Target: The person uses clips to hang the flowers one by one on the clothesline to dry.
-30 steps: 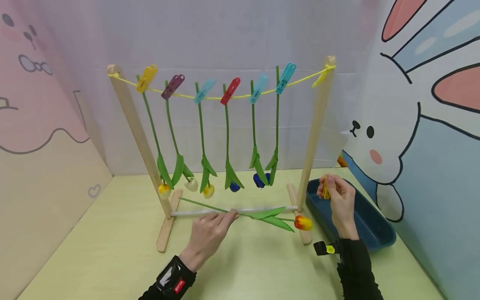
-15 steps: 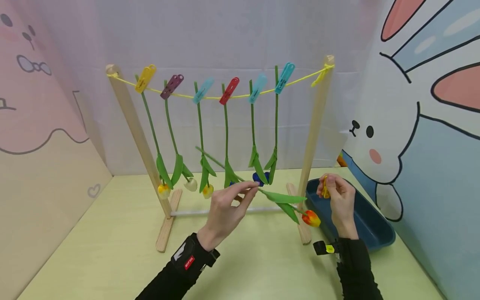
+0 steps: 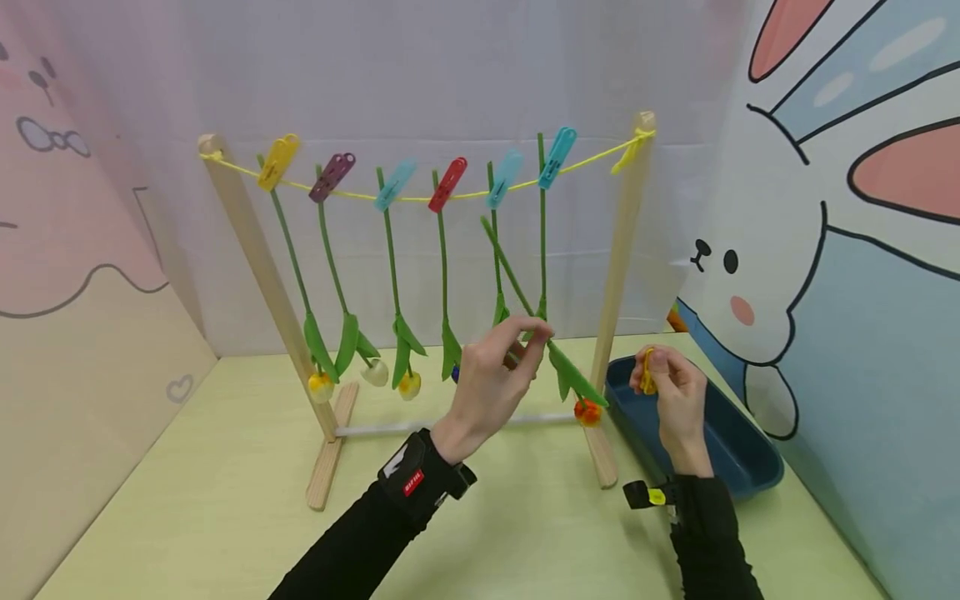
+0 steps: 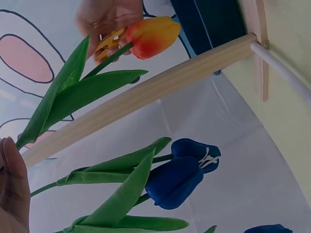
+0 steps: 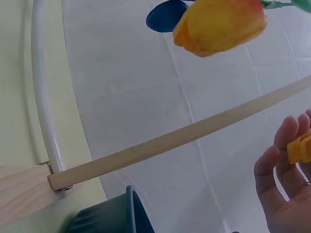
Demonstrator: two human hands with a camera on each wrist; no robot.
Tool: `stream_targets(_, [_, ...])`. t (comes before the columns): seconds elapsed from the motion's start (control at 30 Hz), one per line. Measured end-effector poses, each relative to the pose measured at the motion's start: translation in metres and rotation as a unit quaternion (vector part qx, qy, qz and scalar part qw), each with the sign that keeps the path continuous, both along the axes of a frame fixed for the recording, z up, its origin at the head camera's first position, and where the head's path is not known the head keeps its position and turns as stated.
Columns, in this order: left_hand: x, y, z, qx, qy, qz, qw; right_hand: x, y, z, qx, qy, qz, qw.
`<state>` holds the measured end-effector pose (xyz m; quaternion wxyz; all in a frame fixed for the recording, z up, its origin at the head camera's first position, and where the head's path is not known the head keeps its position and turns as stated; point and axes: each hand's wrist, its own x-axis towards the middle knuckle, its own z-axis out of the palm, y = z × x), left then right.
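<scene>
My left hand (image 3: 498, 371) pinches the green stem of an orange-yellow artificial tulip (image 4: 155, 37), raised in front of the rack's right part. Its stem slants up to the left and the bloom hangs at lower right. My right hand (image 3: 681, 400) holds a yellow clothespin (image 3: 648, 373) between thumb and fingers, over the blue bin. Behind, a yellow line (image 3: 360, 196) carries several tulips hanging upside down, each under a clothespin, such as the red clothespin (image 3: 447, 184) and the yellow one at far left. The left hand hides part of the blue tulips (image 4: 175, 177) in the head view.
Two wooden posts (image 3: 622, 250) hold the line, joined low down by a white rod (image 3: 390, 428). A dark blue bin (image 3: 738, 450) stands right of the rack on the pale table (image 3: 225, 492). Cartoon-printed panels flank both sides.
My left hand has lifted the orange-yellow tulip up and to the right, and its stem has swung from nearly level to steep. The right hand stays almost still with the clothespin.
</scene>
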<state>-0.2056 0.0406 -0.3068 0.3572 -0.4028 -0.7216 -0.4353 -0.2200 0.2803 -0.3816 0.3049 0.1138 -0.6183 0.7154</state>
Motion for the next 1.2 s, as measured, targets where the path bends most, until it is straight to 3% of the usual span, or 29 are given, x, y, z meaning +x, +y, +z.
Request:
stream_targets(0.23, [-0.012,0.016,0.016,-0.025,-0.018,-0.008,0.9995,0.0,-0.001,0.004,-0.014,0.02,0.0,0.9997])
stream_targets(0.37, [-0.019,0.024,0.025,-0.042,-0.021,-0.009,0.9989,-0.002,0.0,0.018,-0.005,0.071,-0.014,0.9974])
stream_targets(0.5, [-0.026,0.03,0.032,-0.045,-0.035,0.0,0.9984,-0.007,-0.001,0.05,0.038,0.131,-0.042,0.9898])
stream_targets(0.67, [-0.032,0.037,0.037,-0.056,-0.053,0.005,0.997,-0.012,-0.007,0.106,0.108,0.166,-0.088,0.9763])
stream_targets(0.73, [-0.034,0.04,0.039,-0.063,-0.056,0.008,0.9964,-0.015,-0.01,0.128,0.115,0.193,-0.09,0.9703])
stream_targets(0.87, [-0.037,0.046,0.044,-0.069,-0.06,0.019,0.9956,-0.023,-0.015,0.165,0.076,0.244,-0.064,0.9647])
stream_targets(1.07, [-0.036,0.052,0.049,-0.07,-0.086,0.027,0.9935,-0.033,-0.021,0.204,0.093,0.246,-0.083,0.9612])
stream_targets(1.2, [-0.037,0.056,0.05,-0.069,-0.103,0.025,0.992,-0.035,-0.028,0.223,0.094,0.248,-0.049,0.9628])
